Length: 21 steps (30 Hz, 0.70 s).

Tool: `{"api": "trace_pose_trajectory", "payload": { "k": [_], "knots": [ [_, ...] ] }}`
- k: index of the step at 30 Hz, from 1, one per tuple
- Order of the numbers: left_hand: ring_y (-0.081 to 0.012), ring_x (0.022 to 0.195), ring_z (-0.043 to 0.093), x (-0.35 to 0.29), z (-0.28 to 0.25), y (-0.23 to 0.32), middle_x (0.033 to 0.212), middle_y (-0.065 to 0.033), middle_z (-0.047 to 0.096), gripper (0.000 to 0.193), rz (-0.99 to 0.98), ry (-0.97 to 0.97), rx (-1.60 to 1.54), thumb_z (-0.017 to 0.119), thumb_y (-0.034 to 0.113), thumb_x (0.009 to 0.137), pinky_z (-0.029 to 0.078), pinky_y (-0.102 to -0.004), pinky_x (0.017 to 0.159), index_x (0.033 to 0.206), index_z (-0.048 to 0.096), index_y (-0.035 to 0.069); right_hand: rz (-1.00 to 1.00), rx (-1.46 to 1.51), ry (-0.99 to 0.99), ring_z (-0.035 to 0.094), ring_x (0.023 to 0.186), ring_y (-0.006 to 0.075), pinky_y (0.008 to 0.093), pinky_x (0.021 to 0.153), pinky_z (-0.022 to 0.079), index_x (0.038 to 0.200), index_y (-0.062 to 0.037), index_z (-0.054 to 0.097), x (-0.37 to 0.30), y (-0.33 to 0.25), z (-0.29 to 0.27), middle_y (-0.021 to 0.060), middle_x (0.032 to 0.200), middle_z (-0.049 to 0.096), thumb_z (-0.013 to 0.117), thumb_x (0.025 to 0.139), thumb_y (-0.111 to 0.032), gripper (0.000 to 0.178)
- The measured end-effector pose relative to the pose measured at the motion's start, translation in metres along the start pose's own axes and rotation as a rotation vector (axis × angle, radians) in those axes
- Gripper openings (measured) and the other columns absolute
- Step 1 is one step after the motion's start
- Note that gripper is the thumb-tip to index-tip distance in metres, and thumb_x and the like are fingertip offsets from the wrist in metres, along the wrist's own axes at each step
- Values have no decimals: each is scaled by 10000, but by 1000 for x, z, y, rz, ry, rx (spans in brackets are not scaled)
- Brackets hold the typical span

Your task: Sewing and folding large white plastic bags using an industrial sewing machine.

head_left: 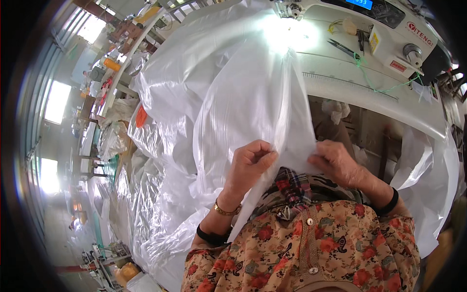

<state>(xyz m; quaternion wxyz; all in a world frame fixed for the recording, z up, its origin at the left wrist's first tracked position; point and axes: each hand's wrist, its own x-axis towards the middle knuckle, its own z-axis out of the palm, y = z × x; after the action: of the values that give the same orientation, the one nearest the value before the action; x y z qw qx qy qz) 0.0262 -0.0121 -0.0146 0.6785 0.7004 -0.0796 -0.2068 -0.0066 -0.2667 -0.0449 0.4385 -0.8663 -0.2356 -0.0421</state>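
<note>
A large, thin white sheet [238, 97], shiny and translucent, runs from under the lit needle area of a sewing machine [335, 14] down toward my lap. Its narrow folded edge passes by my left hand [250, 163], whose fingers are closed in a pinch on it. To the right, my right hand [338, 163] has its thumb and fingers closed at the sheet's other edge, slightly blurred. Between the two hands the sheet hangs in a loose panel. The bright lamp glare hides the needle and presser foot.
Thread snips [343, 47] tied to a green string lie on the machine table [331, 65], which has a ruler scale along it. More shiny white sheeting [160, 185] heaps up at my left. A crumpled white scrap [335, 111] sits below the table edge. Cluttered shelves stand far left.
</note>
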Motion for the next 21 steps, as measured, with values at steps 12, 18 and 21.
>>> {"api": "trace_pose_trajectory", "payload": {
  "k": [12,18,21],
  "knots": [
    [-52,720,515,-2,4,8,768,-28,622,88,143,32,449,591,63,917,448,-236,616,937,606,-22,-78,34,-311,613,581,367,445,561,478,798,1,536,39,-54,23,173,596,569,571,912,-190,225],
    [-20,692,496,-4,-7,7,765,26,616,95,86,21,202,616,84,917,414,-195,595,890,618,-7,-344,-263,-345,640,587,300,398,551,496,754,1,543,49,-51,36,136,623,604,586,910,-250,298],
    [-2,666,487,-4,-23,15,741,38,602,69,69,62,216,624,60,912,395,-177,571,880,618,-1,-489,-96,-142,632,603,269,366,539,480,812,1,565,52,-28,48,123,666,606,617,903,-257,279]
  ]
}}
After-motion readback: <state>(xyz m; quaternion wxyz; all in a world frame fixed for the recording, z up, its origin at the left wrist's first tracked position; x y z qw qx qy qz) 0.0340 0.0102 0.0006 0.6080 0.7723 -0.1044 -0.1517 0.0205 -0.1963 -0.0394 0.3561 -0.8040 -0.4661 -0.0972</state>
